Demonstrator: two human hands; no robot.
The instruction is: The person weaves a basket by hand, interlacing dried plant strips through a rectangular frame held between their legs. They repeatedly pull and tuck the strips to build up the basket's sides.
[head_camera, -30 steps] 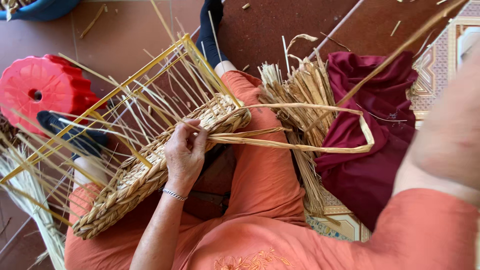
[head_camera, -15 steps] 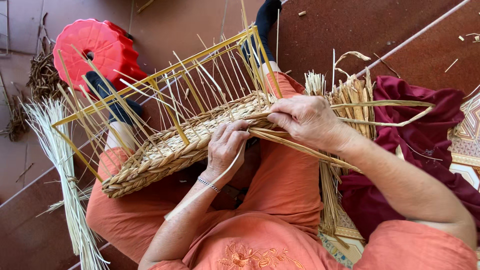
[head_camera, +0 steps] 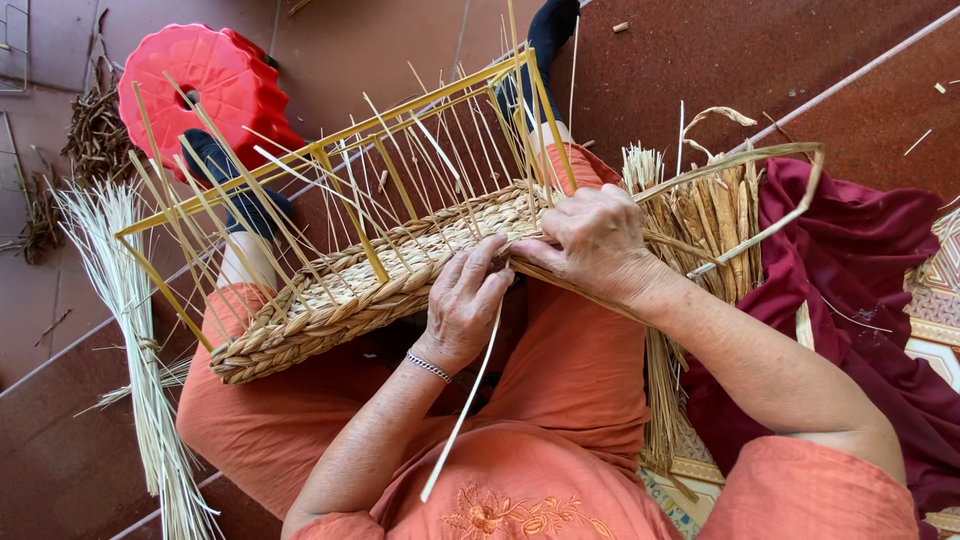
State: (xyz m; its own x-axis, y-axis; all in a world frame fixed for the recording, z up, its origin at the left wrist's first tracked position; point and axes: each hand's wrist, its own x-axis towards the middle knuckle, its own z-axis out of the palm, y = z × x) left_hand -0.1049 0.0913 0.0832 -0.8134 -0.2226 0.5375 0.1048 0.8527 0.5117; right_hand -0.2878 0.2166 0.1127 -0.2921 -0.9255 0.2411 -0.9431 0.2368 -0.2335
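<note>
Weaving: left hand (head_camera: 462, 305) fingers pinched on basket (head_camera: 370, 285) rim, right hand (head_camera: 590, 243) clamped on straw strand (head_camera: 745, 165). Strand looks light, pliable, brittle; best gripped near weave.

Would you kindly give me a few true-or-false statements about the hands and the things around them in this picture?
1. Both hands rest on the woven basket. True: the left hand and the right hand meet at its near edge.
2. The stool is blue. False: it is red.
3. The basket lies across the lap. True.
4. The left wrist is bare. False: it wears a bracelet.
5. A dark red cloth lies at the person's right. True.
6. The yellow frame lies flat on the floor. False: it stands up over the basket.
</note>
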